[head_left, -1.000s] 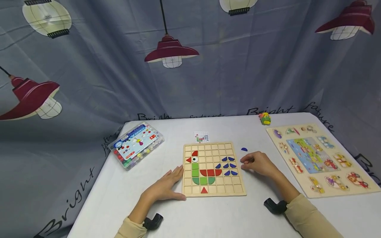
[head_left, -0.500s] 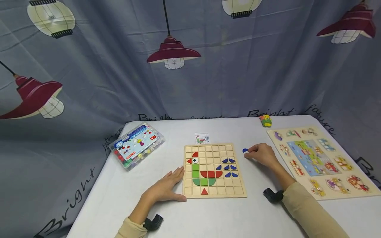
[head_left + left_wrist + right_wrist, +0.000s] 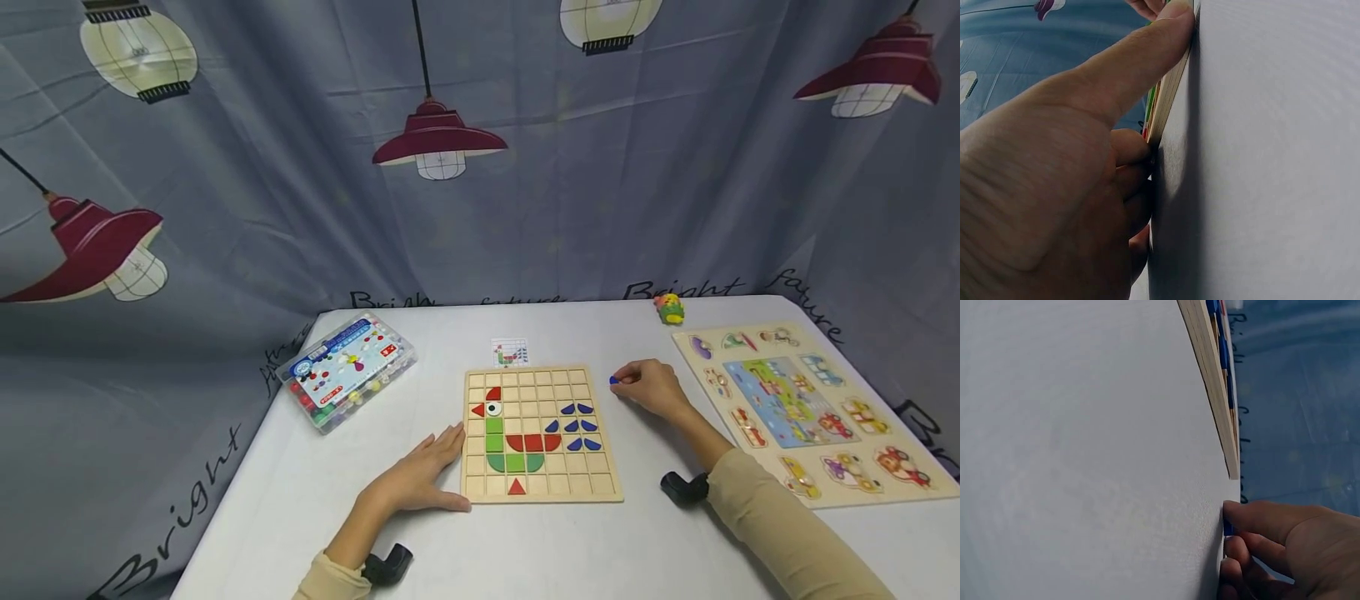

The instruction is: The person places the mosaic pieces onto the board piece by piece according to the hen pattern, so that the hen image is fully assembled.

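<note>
A wooden grid board [image 3: 540, 487] lies in the middle of the table, with red, green and blue flat pieces and a white eye piece forming a bird-like picture. My left hand [image 3: 420, 473] rests against the board's left edge, fingers extended and thumb at the near corner; the left wrist view shows the thumb [image 3: 1138, 62] touching the board's side. Beyond the board's right edge, my right hand [image 3: 652, 388] pinches a blue half-round piece [image 3: 614, 380] at the table surface. In the right wrist view the blue piece [image 3: 1228, 526] shows between thumb and fingers, mostly covered.
Behind the board lies a small pattern card [image 3: 510, 352]. A clear box of coloured beads [image 3: 348, 367] stands at the left. On the right is a large picture puzzle board [image 3: 817, 408], with a small yellow-green toy [image 3: 670, 309] near the back edge.
My right hand has moved back and slightly left to the blue half-round piece, which its fingers now pinch. The left hand stays against the board. The head view has tilted slightly.
</note>
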`<control>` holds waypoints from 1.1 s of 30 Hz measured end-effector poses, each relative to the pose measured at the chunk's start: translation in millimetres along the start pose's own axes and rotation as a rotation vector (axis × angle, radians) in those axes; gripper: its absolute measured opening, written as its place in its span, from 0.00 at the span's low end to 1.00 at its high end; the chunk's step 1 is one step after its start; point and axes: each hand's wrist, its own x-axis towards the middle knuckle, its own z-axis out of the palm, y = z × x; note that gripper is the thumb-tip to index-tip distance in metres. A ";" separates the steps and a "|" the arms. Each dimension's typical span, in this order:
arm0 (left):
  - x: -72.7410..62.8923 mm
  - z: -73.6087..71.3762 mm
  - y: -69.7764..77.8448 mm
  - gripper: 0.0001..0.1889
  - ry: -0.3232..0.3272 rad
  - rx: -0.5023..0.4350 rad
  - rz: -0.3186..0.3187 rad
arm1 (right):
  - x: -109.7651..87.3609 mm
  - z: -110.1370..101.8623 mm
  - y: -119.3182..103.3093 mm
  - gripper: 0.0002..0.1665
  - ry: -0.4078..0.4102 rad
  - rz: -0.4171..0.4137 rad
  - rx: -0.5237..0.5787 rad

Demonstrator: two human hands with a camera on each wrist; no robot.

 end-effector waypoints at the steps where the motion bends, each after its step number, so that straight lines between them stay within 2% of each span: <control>1: 0.0 -0.1 0.2 0.59 0.001 0.001 0.001 | 0.0 0.4 0.9 0.15 0.004 -0.003 0.002; 18: 2.0 0.5 -1.4 0.59 -0.003 0.012 -0.007 | 2.8 2.2 3.6 0.14 -0.023 0.011 0.011; 33: 1.5 -0.6 0.6 0.59 -0.007 0.005 -0.013 | -12.3 0.0 -1.6 0.15 -0.049 0.018 0.052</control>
